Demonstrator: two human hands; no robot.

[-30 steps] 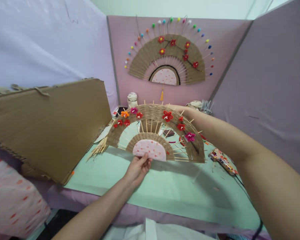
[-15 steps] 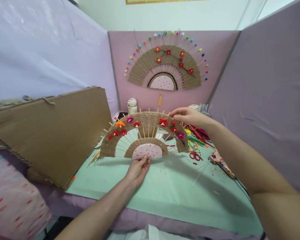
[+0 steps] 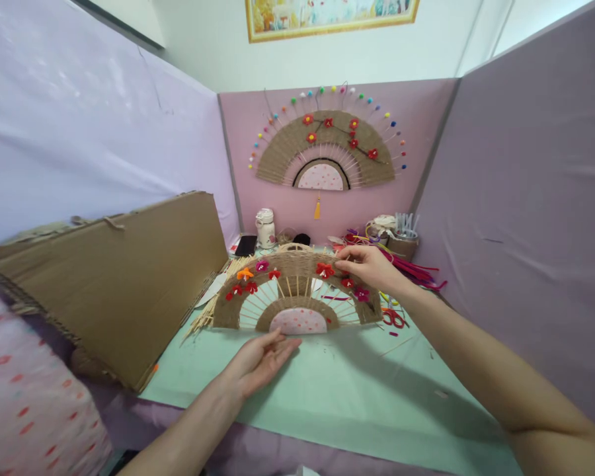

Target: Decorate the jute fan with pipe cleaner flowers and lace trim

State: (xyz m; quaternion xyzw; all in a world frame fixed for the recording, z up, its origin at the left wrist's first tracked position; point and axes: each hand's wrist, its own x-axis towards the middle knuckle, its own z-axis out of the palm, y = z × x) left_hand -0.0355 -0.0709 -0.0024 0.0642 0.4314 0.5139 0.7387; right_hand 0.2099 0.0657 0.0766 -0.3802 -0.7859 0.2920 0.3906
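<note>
A half-round woven fan (image 3: 297, 266) stands upright over the green tabletop, with thin sticks, red, orange and purple flowers, and a pink dotted half-circle (image 3: 300, 321) at its base. My right hand (image 3: 369, 266) pinches the fan's upper edge, right of its middle. Below the dotted piece, my left hand (image 3: 265, 360) has its fingers stretched out and holds nothing. Its fingertips lie close to the fan's lower edge; whether they touch is unclear. Red-handled scissors (image 3: 395, 319) lie beside the fan's right end.
A larger fan with coloured pompoms (image 3: 344, 135) hangs on the pink back panel. Cardboard (image 3: 114, 284) leans at left, beside a bundle of sticks (image 3: 203, 320). Behind the fan are a white jar (image 3: 265, 228), a phone (image 3: 246, 246) and coloured strips (image 3: 416, 269).
My left hand has let go of the fan's base and opened. My right hand keeps hold of the top edge. The view has tilted up, showing more of the wall picture.
</note>
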